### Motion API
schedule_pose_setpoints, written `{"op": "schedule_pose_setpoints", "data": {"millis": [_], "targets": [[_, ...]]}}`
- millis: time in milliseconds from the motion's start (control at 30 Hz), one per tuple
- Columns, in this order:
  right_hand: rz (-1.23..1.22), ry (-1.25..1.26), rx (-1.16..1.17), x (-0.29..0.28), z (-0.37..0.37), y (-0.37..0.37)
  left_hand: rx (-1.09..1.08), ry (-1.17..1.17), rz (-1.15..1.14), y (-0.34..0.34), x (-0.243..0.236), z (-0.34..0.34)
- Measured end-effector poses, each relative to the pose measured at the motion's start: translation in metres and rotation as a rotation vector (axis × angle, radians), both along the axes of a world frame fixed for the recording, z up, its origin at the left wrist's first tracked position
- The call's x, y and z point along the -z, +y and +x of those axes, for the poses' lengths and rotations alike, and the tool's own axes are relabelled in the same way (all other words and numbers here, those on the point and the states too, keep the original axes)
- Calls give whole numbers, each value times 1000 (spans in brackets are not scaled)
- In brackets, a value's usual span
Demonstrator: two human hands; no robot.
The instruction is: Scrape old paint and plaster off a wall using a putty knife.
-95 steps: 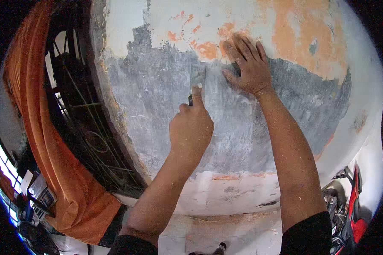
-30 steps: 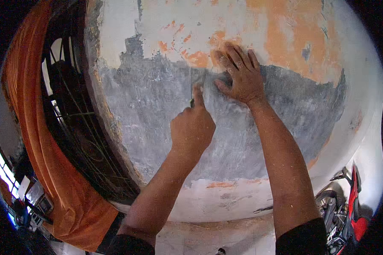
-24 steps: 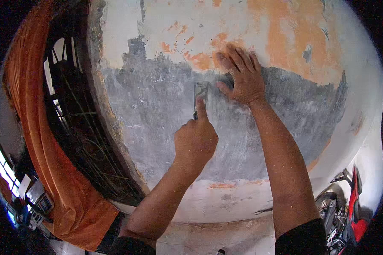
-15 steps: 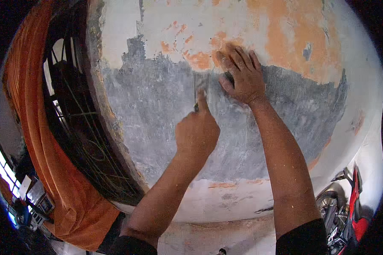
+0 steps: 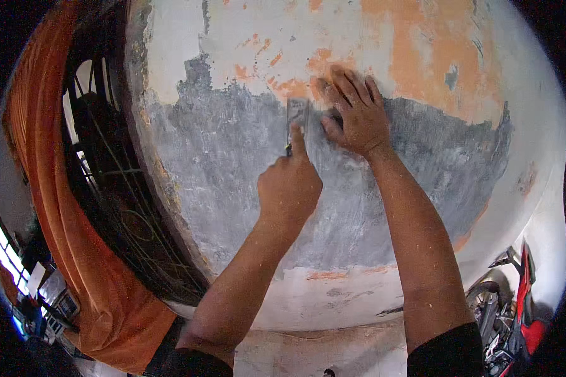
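Two dark sleeves (image 5: 446, 352) and bare forearms enter from the lower edge. The left hand (image 5: 289, 188) grips a flat scraper (image 5: 297, 110) at the wall (image 5: 245, 182). The scraper's long axis runs nearly vertical in the view, continuing the line of the index finger; its blade end points upward. The blade lies over the top of the grey bare area, just below the orange marks. The left index finger is straight and bears on the blade; the other fingers are curled toward the palm around the handle, which is mostly hidden. The right hand (image 5: 358, 122), just right of the blade, is laid against the wall with fingers spread and thumb well apart; no object is visible in it. Its fingertips reach the orange and white paint. Left of the wall are a dark metal grille (image 5: 122, 169) and an orange curtain (image 5: 116, 314). A red motorcycle (image 5: 527, 308) stands at lower right.
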State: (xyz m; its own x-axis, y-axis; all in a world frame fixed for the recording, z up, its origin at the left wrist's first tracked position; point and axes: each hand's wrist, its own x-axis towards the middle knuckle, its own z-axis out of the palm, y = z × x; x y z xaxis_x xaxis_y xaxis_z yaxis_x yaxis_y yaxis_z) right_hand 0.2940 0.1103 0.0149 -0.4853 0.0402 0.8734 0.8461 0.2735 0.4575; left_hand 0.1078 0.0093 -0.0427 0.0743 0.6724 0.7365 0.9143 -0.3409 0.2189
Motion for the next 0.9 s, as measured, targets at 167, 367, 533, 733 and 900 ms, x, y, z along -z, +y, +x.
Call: {"op": "schedule_pose_setpoints", "data": {"millis": [167, 367, 533, 733, 900], "targets": [[-17, -2, 37, 1, 4, -2, 20, -29, -119, -15, 7, 7], [-6, -9, 5, 0, 3, 0, 7, -31, -92, -4, -1, 2], [-8, -2, 4, 0, 5, 2, 27, -22, -96, -7, 19, 0], [-31, -5, 31, 1, 2, 4, 28, -15, -10, -1, -8, -1], [-22, 53, 20, 6, 3, 0, 11, -47, -52, -7, 9, 6]]}}
